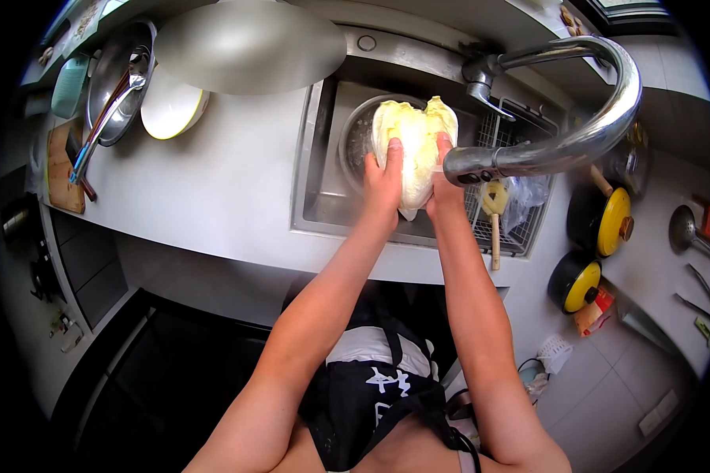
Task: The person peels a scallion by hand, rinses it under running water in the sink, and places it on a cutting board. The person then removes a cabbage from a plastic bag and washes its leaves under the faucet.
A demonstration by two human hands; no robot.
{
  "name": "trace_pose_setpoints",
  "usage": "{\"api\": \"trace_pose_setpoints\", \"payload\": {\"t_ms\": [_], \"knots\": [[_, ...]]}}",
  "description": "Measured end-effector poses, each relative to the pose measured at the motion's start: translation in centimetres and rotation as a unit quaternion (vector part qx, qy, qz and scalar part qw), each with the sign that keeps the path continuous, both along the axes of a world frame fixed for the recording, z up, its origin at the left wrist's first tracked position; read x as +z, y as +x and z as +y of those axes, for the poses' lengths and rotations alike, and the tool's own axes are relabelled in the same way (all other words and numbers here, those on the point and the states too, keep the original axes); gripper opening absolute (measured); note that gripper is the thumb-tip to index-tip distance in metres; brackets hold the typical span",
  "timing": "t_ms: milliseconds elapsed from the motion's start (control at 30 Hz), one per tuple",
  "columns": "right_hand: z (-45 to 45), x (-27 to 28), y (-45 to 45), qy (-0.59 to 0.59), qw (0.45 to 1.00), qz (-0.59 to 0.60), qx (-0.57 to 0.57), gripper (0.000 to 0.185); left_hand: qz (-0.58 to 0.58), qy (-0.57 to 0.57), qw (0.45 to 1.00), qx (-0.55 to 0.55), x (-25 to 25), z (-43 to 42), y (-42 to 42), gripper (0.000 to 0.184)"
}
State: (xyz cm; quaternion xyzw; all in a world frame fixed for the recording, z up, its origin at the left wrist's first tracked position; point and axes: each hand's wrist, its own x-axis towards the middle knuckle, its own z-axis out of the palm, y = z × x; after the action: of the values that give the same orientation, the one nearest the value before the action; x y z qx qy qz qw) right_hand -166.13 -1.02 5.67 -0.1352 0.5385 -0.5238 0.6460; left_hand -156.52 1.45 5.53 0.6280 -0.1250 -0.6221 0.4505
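Both my hands hold a napa cabbage [412,150] above the sink, its yellow leafy end pointing away from me and its white base toward me. The leaves are parted into two lobes at the far end. My left hand [383,183] grips the left side, thumb on top. On the right side is my right hand [445,185], closed around the cabbage and partly hidden by the faucet spout [481,164]. Beneath the cabbage, a round metal basin [356,134] sits in the sink [317,197].
A wire rack [521,236] at the sink's right holds a wooden-handled brush [495,206] and a plastic bag [526,197]. Yellow-lidded pots [614,221] stand farther right. On the left counter are a white bowl [170,106], a metal pan [122,110] with utensils, and a cutting board [65,169].
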Motion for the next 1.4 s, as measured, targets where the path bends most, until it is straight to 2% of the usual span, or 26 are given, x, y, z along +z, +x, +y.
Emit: {"api": "trace_pose_setpoints", "payload": {"t_ms": [33,67,100,167,200,267,300,333,367,433,500,567,600,667,767,833,900,933,967,1067,1100,1167,1200,1267,1367,1400], "knots": [[-0.1,0.4,-0.3,0.02,0.994,-0.108,0.016,0.056,0.099,-0.015,0.994,0.039,0.1,0.1,0.2,0.06],[-0.1,0.2,-0.5,0.013,0.992,-0.123,0.036,0.058,0.196,-0.03,0.977,0.077,0.2,0.1,0.3,0.063],[-0.1,0.2,-0.8,0.013,0.992,-0.122,0.036,0.058,0.197,-0.03,0.977,0.077,0.3,0.2,0.4,0.063],[-0.3,0.4,-1.2,0.036,0.982,-0.176,0.052,0.061,0.201,-0.07,0.977,-0.019,0.9,0.1,0.9,0.068],[-0.3,0.5,-1.2,0.037,0.982,-0.176,0.052,0.061,0.201,-0.069,0.977,-0.019,0.9,0.0,1.0,0.068],[-0.1,1.2,-1.0,0.087,0.99,-0.097,0.044,0.063,0.173,-0.075,0.98,-0.058,0.9,-0.3,1.3,0.067],[0.3,1.1,-0.6,0.087,0.99,-0.097,0.044,0.063,0.173,-0.075,0.98,-0.058,1.0,-0.4,1.1,0.067],[1.1,0.7,0.2,0.037,0.998,0.05,0.025,0.064,0.122,-0.069,0.99,-0.028,1.3,-0.5,0.7,0.066],[1.8,0.0,0.8,-0.014,0.981,0.195,0.006,0.064,0.071,-0.064,0.995,0.002,1.3,-0.6,0.4,0.066],[2.2,-1.0,1.1,-0.032,0.978,0.204,-0.019,0.057,0.048,-0.024,0.998,-0.016,0.6,-0.9,0.3,0.064],[1.8,-0.9,0.3,0.012,0.988,0.148,0.04,0.052,0.023,0.013,0.999,-0.033,0.0,-0.8,0.3,0.061],[1.0,0.3,0.3,0.044,0.99,0.116,0.06,0.05,0.188,0.031,0.982,0.011,0.0,-0.6,0.7,0.063],[0.5,0.0,0.2,0.04,0.992,0.106,0.064,0.054,0.188,0.032,0.982,0.011,-0.1,-0.6,0.8,0.063],[-0.8,0.3,0.8,0.035,0.993,0.095,0.068,0.057,0.264,0.001,0.964,0.034,-0.2,-1.5,1.1,0.059],[-2.1,1.0,1.5,0.009,0.995,0.096,0.031,0.064,0.217,-0.014,0.974,0.067,0.1,-4.0,0.9,0.051],[-2.5,1.3,1.7,0.004,0.985,0.173,0.0,0.07,0.232,-0.045,0.97,0.059,0.8,-4.6,0.7,0.05],[-2.3,0.7,0.8,0.016,0.978,0.207,0.005,0.065,0.117,-0.009,0.993,0.007,0.7,-5.0,0.0,0.049],[-2.1,0.5,0.3,-0.011,0.988,0.152,0.009,0.065,0.16,-0.061,0.985,-0.024,0.5,-5.1,0.2,0.059],[-2.0,0.2,-0.2,-0.039,0.995,0.096,0.013,0.064,0.162,-0.061,0.985,-0.024,0.4,-5.0,0.1,0.059],[-0.7,0.5,-0.5,-0.034,0.998,0.032,-0.036,0.054,0.196,-0.02,0.979,-0.045,0.5,-4.3,-0.2,0.067],[-0.6,0.5,-0.5,-0.034,0.998,0.031,-0.035,0.054,0.157,0.011,0.987,-0.012,0.7,-3.8,-0.5,0.071],[-0.4,0.3,-0.8,-0.037,0.999,0.028,-0.012,0.055,0.117,0.044,0.992,0.02,0.9,-3.2,-0.7,0.074],[-0.5,0.0,-0.9,-0.037,0.999,0.028,-0.013,0.055,0.082,0.037,0.996,0.003,0.9,-3.0,-0.4,0.067],[-0.9,-0.1,-0.5,-0.098,0.966,0.228,0.069,0.063,0.045,0.029,0.998,-0.014,0.8,-3.4,0.4,0.061],[-1.0,0.3,-0.4,-0.104,0.975,0.161,0.117,0.065,0.089,0.03,0.992,-0.085,0.9,-4.3,1.7,0.064],[-0.3,0.3,-0.9,-0.126,0.966,0.181,0.138,0.067,0.164,0.01,0.983,-0.083,1.2,-4.3,2.1,0.064]]}}
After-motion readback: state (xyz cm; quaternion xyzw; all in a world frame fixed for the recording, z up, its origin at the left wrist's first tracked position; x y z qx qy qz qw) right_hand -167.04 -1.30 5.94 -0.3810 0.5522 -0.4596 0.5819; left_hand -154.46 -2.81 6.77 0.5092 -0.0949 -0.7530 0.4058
